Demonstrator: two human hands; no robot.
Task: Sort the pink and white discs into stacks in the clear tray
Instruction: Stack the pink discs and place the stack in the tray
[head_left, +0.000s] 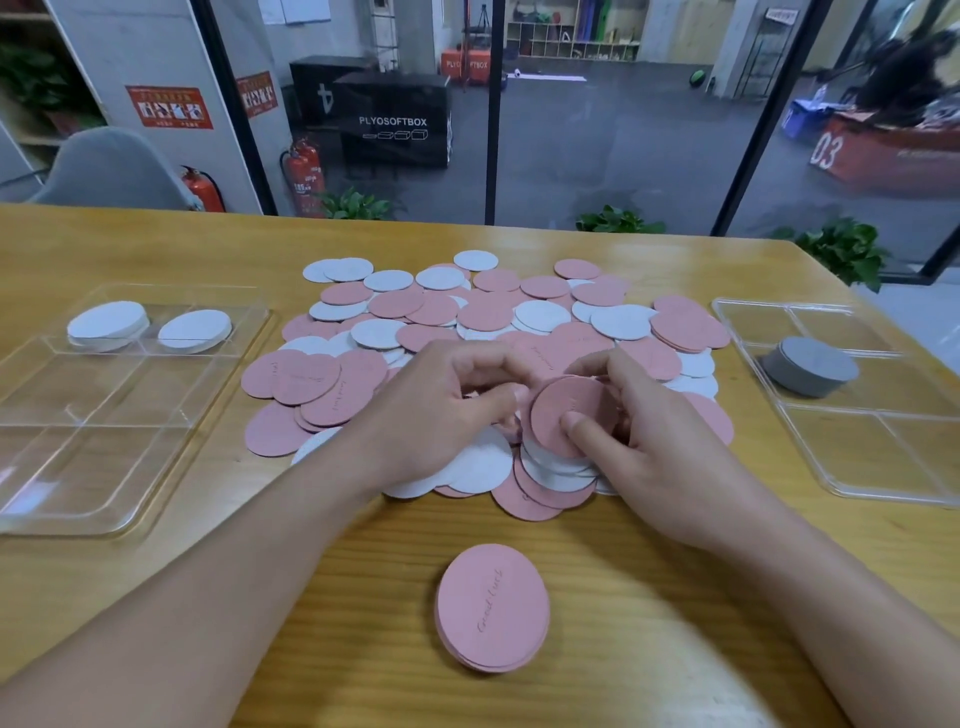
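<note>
We are holding a pink disc (569, 415) over a loose pile of pink and white discs (483, 332) on the worktop (675, 597). Our right hand (649, 431) is pinching it with curled fingers; our left hand (441, 410) is touching its edge. A pink stack (492, 608) is lying near us. The left clear tray (104, 457) is holding two white stacks (150, 327).

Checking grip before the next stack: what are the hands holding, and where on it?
The right hand pinches a pink disc by its rim, thumb on its face. The left hand curls beside it; what it holds cannot be told.
</note>
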